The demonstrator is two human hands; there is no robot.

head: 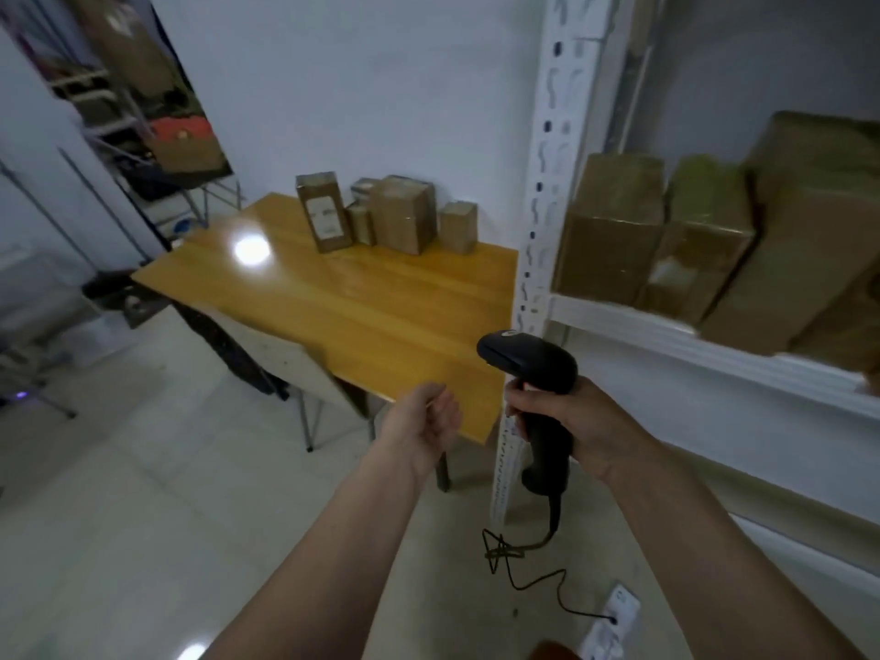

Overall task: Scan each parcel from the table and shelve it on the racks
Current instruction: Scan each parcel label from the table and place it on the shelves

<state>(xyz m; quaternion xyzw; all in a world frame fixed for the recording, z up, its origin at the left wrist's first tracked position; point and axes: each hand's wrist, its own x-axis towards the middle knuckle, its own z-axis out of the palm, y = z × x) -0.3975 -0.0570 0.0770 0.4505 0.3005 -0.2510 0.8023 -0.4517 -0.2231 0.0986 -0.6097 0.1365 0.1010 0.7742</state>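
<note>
Five parcels on the table, three boxes on the rack, one scanner.

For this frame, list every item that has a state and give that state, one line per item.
Left hand: empty, fingers loosely curled, over the table's near edge.
Right hand: grips the scanner's handle.
Scanner: held upright, head aimed toward the table, cable hanging to the floor.
Parcels on the table: standing at the far edge, untouched.
Parcels on the rack: shelved upright, side by side.
Table: near part bare.
</note>
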